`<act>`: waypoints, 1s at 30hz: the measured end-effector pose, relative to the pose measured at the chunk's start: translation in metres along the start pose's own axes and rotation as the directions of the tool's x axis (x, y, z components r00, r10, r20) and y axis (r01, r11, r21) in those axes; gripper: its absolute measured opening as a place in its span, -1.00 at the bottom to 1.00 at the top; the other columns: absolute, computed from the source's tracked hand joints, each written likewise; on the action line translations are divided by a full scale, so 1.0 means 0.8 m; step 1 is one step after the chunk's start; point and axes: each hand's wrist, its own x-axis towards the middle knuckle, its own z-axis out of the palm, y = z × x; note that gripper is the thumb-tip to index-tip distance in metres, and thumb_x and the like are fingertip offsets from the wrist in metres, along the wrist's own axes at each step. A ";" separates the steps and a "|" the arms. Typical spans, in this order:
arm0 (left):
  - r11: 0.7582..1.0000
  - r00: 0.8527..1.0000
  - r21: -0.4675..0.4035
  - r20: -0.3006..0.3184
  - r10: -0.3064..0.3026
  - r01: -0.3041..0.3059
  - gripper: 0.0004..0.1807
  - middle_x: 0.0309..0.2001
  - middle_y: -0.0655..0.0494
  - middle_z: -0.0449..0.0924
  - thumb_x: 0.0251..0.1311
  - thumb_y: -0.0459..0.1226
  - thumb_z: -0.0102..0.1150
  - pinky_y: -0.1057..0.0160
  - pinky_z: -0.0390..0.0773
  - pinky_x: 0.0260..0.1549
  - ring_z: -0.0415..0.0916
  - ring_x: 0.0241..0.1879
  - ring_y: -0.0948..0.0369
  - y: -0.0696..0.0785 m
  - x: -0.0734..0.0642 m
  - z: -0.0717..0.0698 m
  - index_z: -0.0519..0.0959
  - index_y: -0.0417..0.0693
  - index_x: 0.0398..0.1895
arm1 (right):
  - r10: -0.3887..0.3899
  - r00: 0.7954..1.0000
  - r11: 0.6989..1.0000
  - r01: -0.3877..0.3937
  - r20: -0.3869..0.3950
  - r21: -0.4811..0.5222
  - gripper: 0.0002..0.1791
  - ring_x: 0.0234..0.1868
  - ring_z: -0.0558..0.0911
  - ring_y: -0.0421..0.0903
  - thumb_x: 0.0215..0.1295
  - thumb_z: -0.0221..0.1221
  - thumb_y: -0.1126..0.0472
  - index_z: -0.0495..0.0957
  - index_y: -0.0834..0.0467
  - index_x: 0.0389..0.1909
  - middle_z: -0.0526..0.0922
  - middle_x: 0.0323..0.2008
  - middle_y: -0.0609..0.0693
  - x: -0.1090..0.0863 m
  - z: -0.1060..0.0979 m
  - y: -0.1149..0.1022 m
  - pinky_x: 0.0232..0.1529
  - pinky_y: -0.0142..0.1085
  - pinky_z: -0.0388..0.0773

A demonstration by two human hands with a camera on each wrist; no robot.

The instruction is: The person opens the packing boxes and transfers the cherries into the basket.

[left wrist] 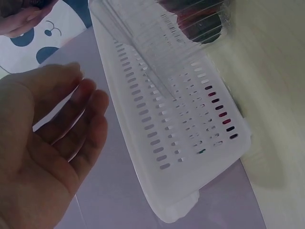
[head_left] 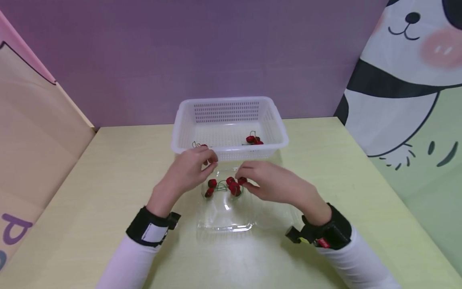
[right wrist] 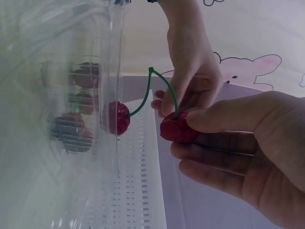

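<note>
Just below the middle of the head view, we see 1 cherry (head_left: pixel 242 180) pinched between the right hand's (head_left: pixel 272 183) thumb and fingers, at the clear container (head_left: pixel 226 218). Several sit inside already; other cherries (head_left: pixel 254 139) lie in the white basket (head_left: pixel 231 152), upper centre: partway done, we judge. The left hand's (head_left: pixel 189 168) fingers curve loosely, holding nothing.

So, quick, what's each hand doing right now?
Left hand: open, fingers loosely curled, holding nothing.
Right hand: pinching a red cherry between thumb and fingers.
</note>
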 end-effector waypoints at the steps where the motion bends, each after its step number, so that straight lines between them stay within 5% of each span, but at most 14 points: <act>1: 1.000 1.000 -0.001 0.021 0.003 -0.003 -0.94 -0.34 0.21 0.58 0.17 -0.34 0.33 0.42 0.48 -0.33 0.58 -0.35 0.25 0.000 0.000 0.000 0.64 -0.07 -0.30 | 0.006 1.000 1.000 -0.006 -0.001 -0.004 -0.84 -0.21 0.58 -0.19 0.22 0.32 0.34 0.62 0.17 -0.19 0.58 -0.23 -0.11 -0.001 -0.001 0.001 -0.14 -0.45 0.48; 9: 1.000 0.987 -0.020 0.158 0.005 -0.001 -0.90 -0.24 0.20 0.60 0.18 -0.32 0.34 0.35 0.48 -0.20 0.58 -0.23 0.21 0.005 -0.001 0.007 0.66 -0.02 -0.24 | 0.024 0.997 1.000 -0.025 -0.077 -0.004 -0.83 -0.21 0.56 -0.20 0.21 0.34 0.33 0.62 0.17 -0.18 0.57 -0.20 -0.12 -0.005 -0.013 0.007 -0.14 -0.43 0.46; 14: 1.000 0.962 -0.021 0.270 0.023 -0.018 -0.82 -0.19 0.16 0.57 0.18 -0.31 0.34 0.35 0.47 -0.18 0.54 -0.19 0.24 0.011 -0.002 0.009 0.66 -0.03 -0.15 | 0.039 0.990 0.999 -0.041 -0.137 -0.010 -0.81 -0.20 0.56 -0.18 0.17 0.37 0.34 0.62 0.19 -0.20 0.59 -0.20 -0.10 -0.007 -0.017 0.011 -0.13 -0.39 0.46; 20: 0.993 0.917 -0.065 0.379 0.120 -0.103 -0.73 -0.12 0.16 0.55 0.15 -0.36 0.34 0.36 0.44 -0.11 0.51 -0.12 0.24 0.016 -0.003 0.016 0.66 -0.05 -0.06 | 0.090 0.979 0.995 -0.094 -0.186 -0.017 -0.80 -0.24 0.56 -0.19 0.18 0.36 0.33 0.63 0.19 -0.18 0.60 -0.20 -0.09 -0.008 -0.020 0.013 -0.19 -0.42 0.47; 23: 0.987 0.883 -0.103 0.442 0.157 -0.124 -0.68 -0.02 0.14 0.54 0.17 -0.37 0.32 0.34 0.39 0.03 0.49 0.01 0.21 0.020 -0.004 0.021 0.65 -0.06 0.01 | 0.114 0.969 0.993 -0.120 -0.220 -0.015 -0.78 -0.25 0.56 -0.18 0.17 0.37 0.34 0.63 0.21 -0.17 0.61 -0.20 -0.07 -0.009 -0.019 0.014 -0.21 -0.41 0.46; 27: 0.984 0.840 -0.116 0.512 0.179 -0.138 -0.63 0.11 0.09 0.50 0.19 -0.35 0.32 0.30 0.30 0.17 0.43 0.15 0.16 0.026 -0.004 0.025 0.62 -0.05 0.09 | 0.131 0.956 0.990 -0.139 -0.263 -0.010 -0.79 -0.26 0.57 -0.16 0.15 0.36 0.37 0.63 0.22 -0.18 0.60 -0.23 -0.06 -0.008 -0.018 0.016 -0.22 -0.40 0.47; 30: 0.984 0.822 -0.100 0.541 0.177 -0.146 -0.60 0.19 0.04 0.46 0.20 -0.32 0.33 0.25 0.25 0.22 0.38 0.23 0.11 0.030 -0.005 0.025 0.61 -0.03 0.13 | 0.143 0.947 0.989 -0.149 -0.289 -0.001 -0.78 -0.24 0.59 -0.14 0.14 0.36 0.39 0.63 0.23 -0.18 0.60 -0.25 -0.05 -0.008 -0.018 0.017 -0.21 -0.38 0.49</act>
